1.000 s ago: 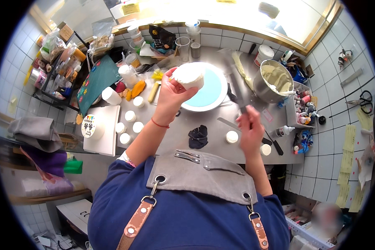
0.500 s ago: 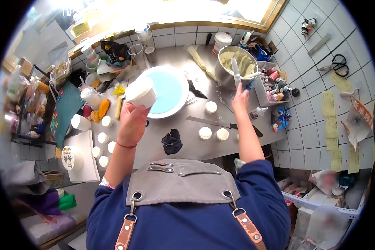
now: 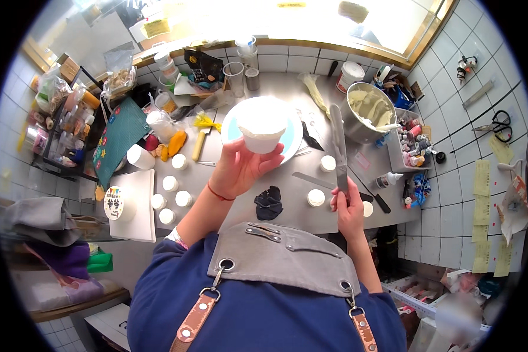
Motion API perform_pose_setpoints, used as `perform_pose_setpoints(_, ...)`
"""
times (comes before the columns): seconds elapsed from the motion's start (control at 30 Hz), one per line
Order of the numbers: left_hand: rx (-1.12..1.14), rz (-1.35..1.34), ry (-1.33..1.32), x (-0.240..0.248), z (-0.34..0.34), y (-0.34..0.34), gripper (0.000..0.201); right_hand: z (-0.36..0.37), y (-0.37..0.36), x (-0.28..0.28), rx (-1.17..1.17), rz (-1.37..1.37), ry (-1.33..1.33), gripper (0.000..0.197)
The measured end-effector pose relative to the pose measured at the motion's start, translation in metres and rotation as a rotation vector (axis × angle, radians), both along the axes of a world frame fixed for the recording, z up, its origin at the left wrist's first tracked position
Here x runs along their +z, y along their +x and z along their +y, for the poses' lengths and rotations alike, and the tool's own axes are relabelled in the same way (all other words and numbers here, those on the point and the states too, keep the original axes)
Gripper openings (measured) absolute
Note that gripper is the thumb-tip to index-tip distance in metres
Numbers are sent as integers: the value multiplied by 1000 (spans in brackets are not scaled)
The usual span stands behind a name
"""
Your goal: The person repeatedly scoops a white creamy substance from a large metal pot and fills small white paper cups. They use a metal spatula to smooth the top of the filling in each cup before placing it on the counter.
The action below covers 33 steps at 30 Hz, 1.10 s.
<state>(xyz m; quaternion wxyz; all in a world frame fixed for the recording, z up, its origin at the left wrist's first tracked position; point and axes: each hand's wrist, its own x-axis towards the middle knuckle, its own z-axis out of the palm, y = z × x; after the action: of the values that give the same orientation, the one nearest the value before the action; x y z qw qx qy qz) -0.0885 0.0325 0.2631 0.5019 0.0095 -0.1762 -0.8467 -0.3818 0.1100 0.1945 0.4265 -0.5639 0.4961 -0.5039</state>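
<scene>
My left hand (image 3: 240,170) is closed round a white cup (image 3: 262,126), raised over the round turntable (image 3: 231,132) with its pale blue middle and white rim. White cream reaches the cup's brim. My right hand (image 3: 349,208) grips an icing spatula (image 3: 338,144) by its handle. Its long metal blade points away from me, to the right of the cup and apart from it. Small white filled cups stand near my right hand, one (image 3: 315,198) to its left and another (image 3: 367,209) just right of it.
A steel pot (image 3: 358,117) of pale cream stands at the back right, beside a bin of small bottles (image 3: 413,141). A long knife (image 3: 314,180) lies on the steel table. A black crumpled cloth (image 3: 268,203) lies in front; a white decorated cake (image 3: 121,203) sits left.
The icing spatula has come out of the pot and back toward me in my right hand. The cup in my left hand is now more upright. The view has shifted left.
</scene>
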Motion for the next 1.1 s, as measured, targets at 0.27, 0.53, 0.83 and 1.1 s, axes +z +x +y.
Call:
perform_pose_setpoints(0.27, -74, 90, -51, -3, 12, 15, 73, -32, 43, 20, 281, -374, 80, 34)
perform_pose_setpoints(0.53, -166, -114, 167, 15, 36, 17, 47, -56, 60, 32, 413, -300, 93, 26)
perform_pose_setpoints(0.83, -391, -51, 76, 2, 39, 12, 50, -70, 68, 37, 469, -117, 53, 18)
perform_pose_setpoints(1.1, -244, -137, 151, 9, 35, 10, 46, -66, 62, 34, 431, -128, -11, 19)
